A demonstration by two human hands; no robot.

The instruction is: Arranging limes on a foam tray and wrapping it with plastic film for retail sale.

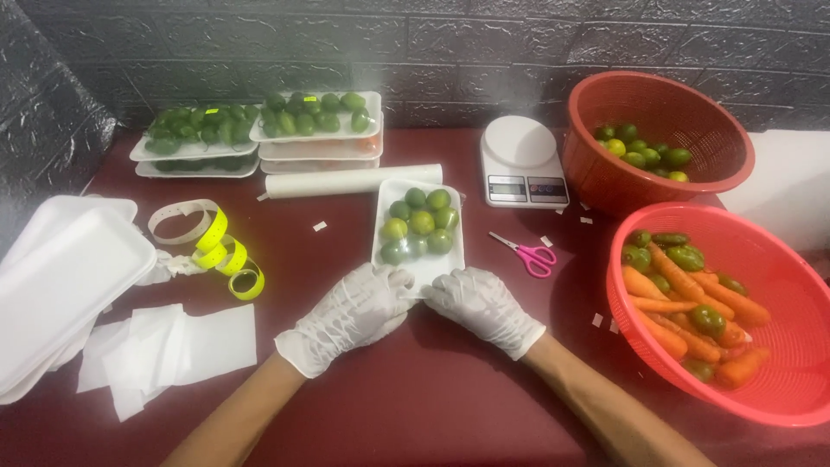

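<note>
A white foam tray [386, 192] holding several green limes [420, 223] lies in the middle of the dark red table. Both my hands wear white gloves and rest at the tray's near edge. My left hand [359, 307] touches the near left corner, fingers curled on the rim. My right hand [481, 303] presses on the near right corner. The tray looks covered with clear film, though I cannot tell for sure.
A film roll [353, 181] and a white scale [521, 162] lie behind the tray, pink scissors [529, 253] to its right. Two red baskets [702, 112] [782, 259] hold limes and carrots. Filled trays [316, 130] stand far left; empty foam trays [60, 285], paper sheets [173, 346], yellow label strips [220, 255] lie left.
</note>
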